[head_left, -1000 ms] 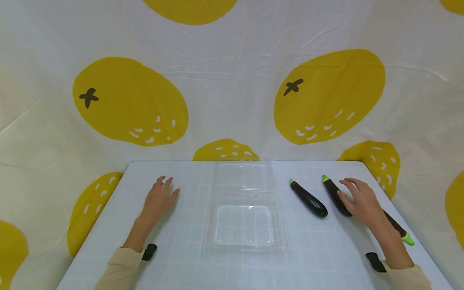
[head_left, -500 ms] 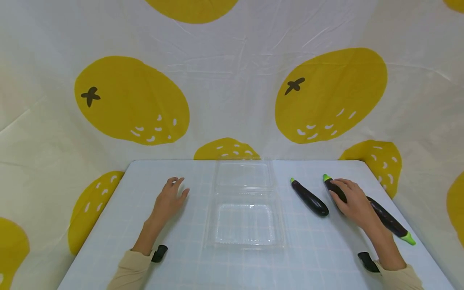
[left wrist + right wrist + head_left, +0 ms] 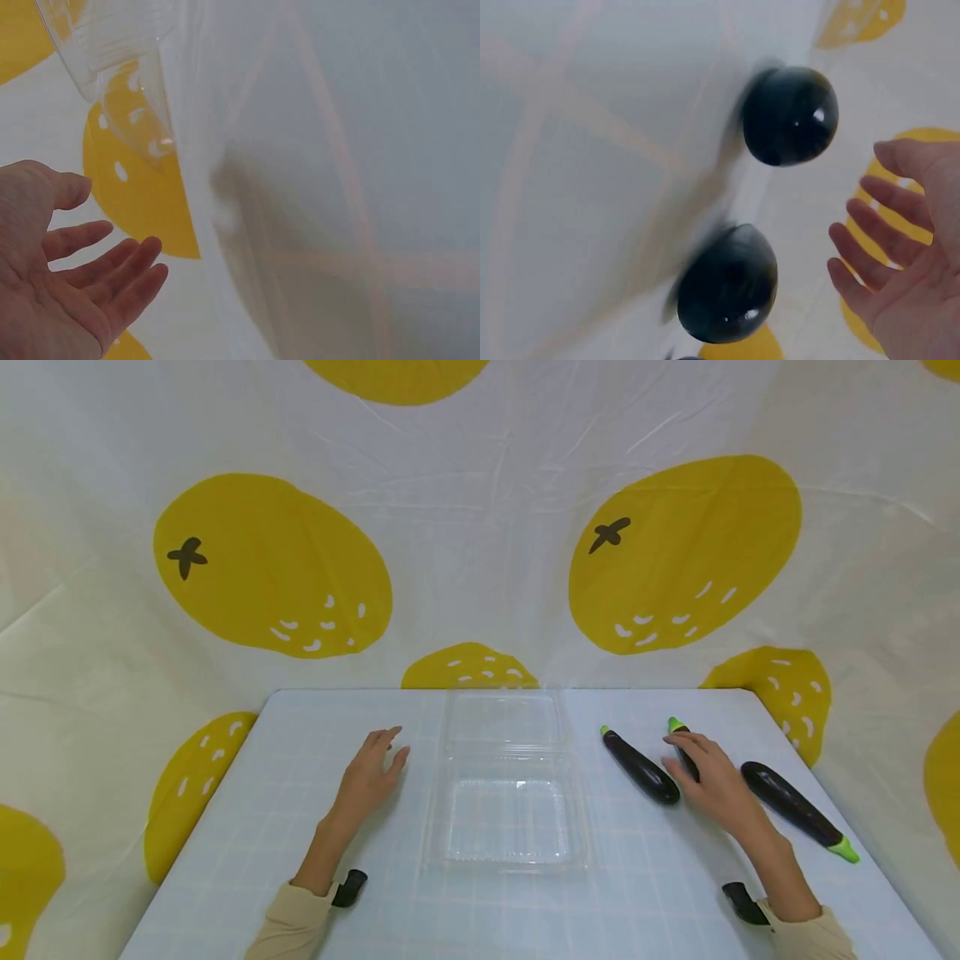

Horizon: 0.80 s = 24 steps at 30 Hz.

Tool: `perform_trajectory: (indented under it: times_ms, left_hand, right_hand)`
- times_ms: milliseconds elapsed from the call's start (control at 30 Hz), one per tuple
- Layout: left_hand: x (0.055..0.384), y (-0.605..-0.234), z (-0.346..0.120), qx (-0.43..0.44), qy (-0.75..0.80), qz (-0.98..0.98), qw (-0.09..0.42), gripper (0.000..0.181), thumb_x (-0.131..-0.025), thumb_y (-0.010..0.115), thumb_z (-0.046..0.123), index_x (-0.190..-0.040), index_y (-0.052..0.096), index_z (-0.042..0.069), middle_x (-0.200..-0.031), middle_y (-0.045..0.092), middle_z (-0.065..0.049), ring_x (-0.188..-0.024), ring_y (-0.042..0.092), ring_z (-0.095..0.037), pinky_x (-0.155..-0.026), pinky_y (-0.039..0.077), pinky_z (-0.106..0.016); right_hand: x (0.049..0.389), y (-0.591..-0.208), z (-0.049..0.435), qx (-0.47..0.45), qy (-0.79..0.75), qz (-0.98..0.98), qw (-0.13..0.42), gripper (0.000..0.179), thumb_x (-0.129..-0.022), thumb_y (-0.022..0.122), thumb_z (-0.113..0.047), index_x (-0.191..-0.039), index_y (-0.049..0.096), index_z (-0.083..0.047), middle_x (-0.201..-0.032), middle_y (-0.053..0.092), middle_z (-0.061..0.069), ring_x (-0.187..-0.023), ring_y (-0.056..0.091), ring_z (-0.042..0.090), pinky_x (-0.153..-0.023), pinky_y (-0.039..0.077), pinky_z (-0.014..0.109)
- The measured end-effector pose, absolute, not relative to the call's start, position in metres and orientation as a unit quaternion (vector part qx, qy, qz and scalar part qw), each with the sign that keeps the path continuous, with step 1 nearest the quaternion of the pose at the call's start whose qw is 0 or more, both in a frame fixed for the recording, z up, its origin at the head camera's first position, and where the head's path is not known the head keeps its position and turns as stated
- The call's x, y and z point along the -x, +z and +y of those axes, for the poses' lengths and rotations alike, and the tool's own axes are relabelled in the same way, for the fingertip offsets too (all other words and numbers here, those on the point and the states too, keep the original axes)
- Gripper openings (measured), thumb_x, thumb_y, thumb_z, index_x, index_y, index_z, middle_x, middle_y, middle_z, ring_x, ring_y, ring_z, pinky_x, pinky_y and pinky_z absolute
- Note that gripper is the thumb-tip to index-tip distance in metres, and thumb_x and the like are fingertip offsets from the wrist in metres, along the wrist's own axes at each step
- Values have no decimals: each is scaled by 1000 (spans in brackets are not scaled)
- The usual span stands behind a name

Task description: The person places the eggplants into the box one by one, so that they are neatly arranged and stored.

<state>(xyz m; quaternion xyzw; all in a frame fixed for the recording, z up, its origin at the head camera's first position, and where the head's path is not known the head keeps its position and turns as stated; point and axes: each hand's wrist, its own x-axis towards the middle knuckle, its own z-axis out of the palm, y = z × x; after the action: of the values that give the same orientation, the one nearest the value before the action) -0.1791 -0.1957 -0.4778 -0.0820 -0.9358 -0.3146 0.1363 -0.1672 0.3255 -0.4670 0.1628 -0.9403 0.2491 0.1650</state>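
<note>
My right hand [image 3: 708, 785] hovers over the middle eggplant [image 3: 688, 764], its fingers loosely bent. The hand hides most of that eggplant; its green stem end shows past the fingertips. In the right wrist view the fingers [image 3: 885, 225] stand apart from two dark, rounded eggplant ends [image 3: 791, 116]. Another eggplant [image 3: 641, 768] lies to the left, and a third eggplant [image 3: 795, 806] lies slanted to the right, stem toward the front. My left hand [image 3: 367, 785] is held left of a clear plastic clamshell container [image 3: 510, 867], fingers spread and holding nothing.
The container's lid [image 3: 504, 722] is folded back toward the rear edge of the table [image 3: 300, 860], which has a pale checked cover. Behind it hangs a white cloth [image 3: 480, 527] printed with yellow fruit. Each wrist wears a black device [image 3: 350, 888].
My left hand has moved right, closer to the container. The right hand has moved left across the middle eggplant, uncovering the right one. The eggplants and container stay where they were.
</note>
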Motion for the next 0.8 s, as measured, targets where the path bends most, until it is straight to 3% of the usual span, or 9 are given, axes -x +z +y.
perform_trajectory:
  times_ms: [300, 533, 800]
  left_hand:
    - [175, -476, -179, 101, -359, -919, 128, 43, -102, 67, 19, -138, 59, -4, -131, 62, -22, -108, 67, -33, -92, 56, -51]
    - [173, -481, -172, 125, -412, -894, 123, 40, -102, 67, 15, -136, 60, -6, -128, 64, -23, -102, 67, -30, -87, 58, -47]
    - [172, -482, -160, 111, -448, -882, 95, 38, -103, 66, 16, -135, 61, -4, -124, 66, -19, -101, 66, -28, -86, 58, -43]
  right_hand:
    - [167, -471, 313, -185, 268, -933, 152, 38, -97, 72, -10, -131, 62, 3, -132, 57, 24, -124, 51, 45, -98, 42, 69]
    - [166, -474, 304, -167, 268, -945, 88, 48, -101, 68, -21, -142, 55, 0, -143, 50, 26, -132, 44, 48, -103, 37, 73]
    - [167, -478, 299, -173, 272, -946, 49, 55, -103, 65, -26, -147, 49, 2, -146, 47, 27, -134, 44, 47, -108, 37, 69]
